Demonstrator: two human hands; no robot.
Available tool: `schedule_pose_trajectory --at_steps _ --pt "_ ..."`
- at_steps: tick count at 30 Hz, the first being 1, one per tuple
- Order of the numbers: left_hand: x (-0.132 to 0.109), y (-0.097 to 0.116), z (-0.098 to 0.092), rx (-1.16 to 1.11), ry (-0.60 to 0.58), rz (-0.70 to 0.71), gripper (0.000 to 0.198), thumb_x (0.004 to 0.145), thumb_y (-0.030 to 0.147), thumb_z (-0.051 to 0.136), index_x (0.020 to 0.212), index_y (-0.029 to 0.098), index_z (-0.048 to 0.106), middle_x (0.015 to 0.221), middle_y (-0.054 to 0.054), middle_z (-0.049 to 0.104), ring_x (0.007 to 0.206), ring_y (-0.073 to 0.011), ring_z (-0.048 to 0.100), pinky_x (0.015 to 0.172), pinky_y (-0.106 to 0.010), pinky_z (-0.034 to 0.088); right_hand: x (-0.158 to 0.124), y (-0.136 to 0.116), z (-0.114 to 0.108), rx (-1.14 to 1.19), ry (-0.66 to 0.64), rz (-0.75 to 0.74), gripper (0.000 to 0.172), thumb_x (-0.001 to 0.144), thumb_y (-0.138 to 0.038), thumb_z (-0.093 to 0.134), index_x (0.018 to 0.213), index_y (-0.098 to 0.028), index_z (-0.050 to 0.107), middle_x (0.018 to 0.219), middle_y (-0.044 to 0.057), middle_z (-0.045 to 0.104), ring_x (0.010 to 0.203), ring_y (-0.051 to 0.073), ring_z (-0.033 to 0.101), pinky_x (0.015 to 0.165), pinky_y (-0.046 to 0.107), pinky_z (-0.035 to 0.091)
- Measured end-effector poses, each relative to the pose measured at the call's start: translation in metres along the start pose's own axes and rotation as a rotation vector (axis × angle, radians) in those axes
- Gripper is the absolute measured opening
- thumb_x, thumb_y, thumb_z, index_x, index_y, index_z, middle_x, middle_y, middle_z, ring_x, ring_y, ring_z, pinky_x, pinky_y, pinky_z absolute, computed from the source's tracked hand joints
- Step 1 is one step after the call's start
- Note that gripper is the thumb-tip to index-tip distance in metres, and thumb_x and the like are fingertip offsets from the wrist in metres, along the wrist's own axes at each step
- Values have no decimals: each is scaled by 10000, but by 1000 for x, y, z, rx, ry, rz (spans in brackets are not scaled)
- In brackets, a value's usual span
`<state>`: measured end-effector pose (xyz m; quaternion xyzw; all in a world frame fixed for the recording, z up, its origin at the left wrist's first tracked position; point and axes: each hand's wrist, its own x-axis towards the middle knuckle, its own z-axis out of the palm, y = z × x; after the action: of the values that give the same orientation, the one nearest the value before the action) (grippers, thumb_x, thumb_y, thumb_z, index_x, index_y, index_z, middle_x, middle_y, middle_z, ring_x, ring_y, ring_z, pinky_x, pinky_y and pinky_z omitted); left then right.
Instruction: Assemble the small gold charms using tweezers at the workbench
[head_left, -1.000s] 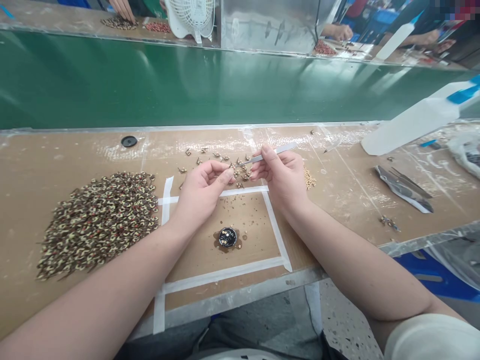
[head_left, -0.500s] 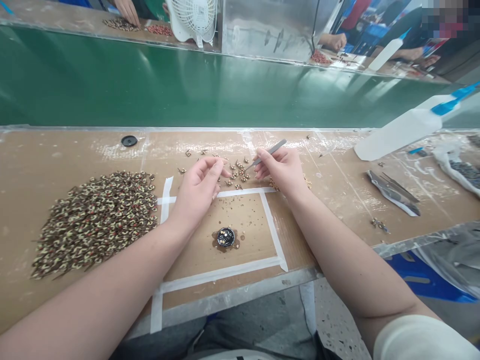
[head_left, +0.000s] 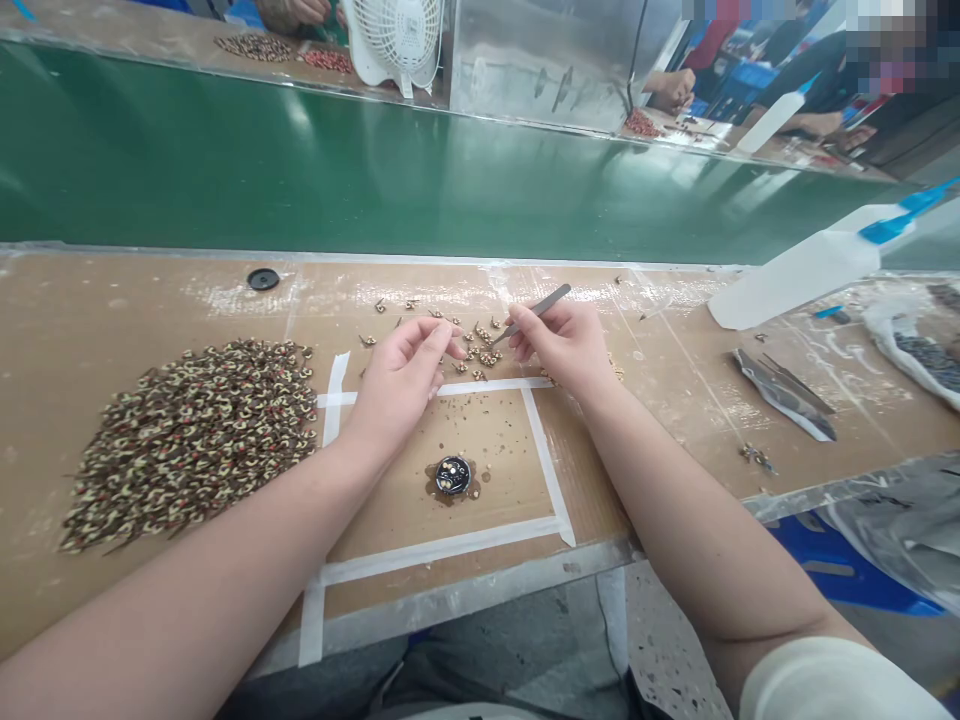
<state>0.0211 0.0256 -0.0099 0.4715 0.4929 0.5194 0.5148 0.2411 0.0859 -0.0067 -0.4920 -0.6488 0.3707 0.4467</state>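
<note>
Two bare hands work above the tan cardboard worktop (head_left: 150, 300) in the head view. The right hand (head_left: 562, 350) pinches slim steel tweezers (head_left: 538, 311), tips just beside scattered brown-and-cream pieces (head_left: 480, 345). The left hand (head_left: 397, 385) curls close by, its grip unclear. A large pile of matching pieces (head_left: 187, 445) lies further left.
</note>
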Motion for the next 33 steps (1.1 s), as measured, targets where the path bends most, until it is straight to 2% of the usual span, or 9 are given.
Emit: schedule_pose_trajectory --at_steps 4,13,18,20,24,29,33 --pt "0 2 0 4 -7 17 227 1080 411 650 1029 229 776 999 -48 773 509 -58 422 453 -229 334 0 3 -1 -57 -62 -42 456 994 -630 734 841 -204 790 716 39 782 568 154 709 581 327 601" --pt "-1 3 1 17 -22 20 237 1076 397 643 978 222 769 996 -49 771 512 -63 411 453 -232 328 -1 3 1 -109 -82 -58 384 998 -565 746 873 -207 808 747 40 783 631 182 745 653 368 606" --pt "-2 5 1 23 -21 12 225 1074 389 644 980 224 763 998 -50 772 512 -66 417 451 -239 328 -2 1 0 -93 -22 -98 424 1004 -631 723 917 -225 806 774 34 786 636 174 735 659 361 614" --pt "-2 4 1 23 -22 15 224 1071 397 647 981 225 759 1001 -52 776 508 -67 418 447 -241 326 -2 1 0 -101 -46 -91 441 1001 -642 718 891 -223 800 769 36 782 631 173 728 641 358 607" --pt "-1 3 0 23 -27 14 227 1070 390 642 976 220 758 982 -49 776 502 -64 417 450 -236 322 -2 1 0 -132 -91 -70 407 1007 -591 720 891 -212 811 798 42 791 645 172 733 653 362 606" --pt "-1 2 0 31 -21 19 222 1071 377 640 977 221 767 974 -47 773 504 -63 419 458 -240 334 -3 -1 2 -108 -72 -68 328 1002 -521 742 908 -217 822 795 36 783 662 175 737 677 369 604" --pt "-2 3 1 31 -22 19 226 1074 371 637 969 220 769 963 -41 765 501 -57 414 459 -236 332 -4 0 2 -91 -36 -82 355 1004 -553 736 912 -218 811 769 30 772 655 173 730 685 366 606"
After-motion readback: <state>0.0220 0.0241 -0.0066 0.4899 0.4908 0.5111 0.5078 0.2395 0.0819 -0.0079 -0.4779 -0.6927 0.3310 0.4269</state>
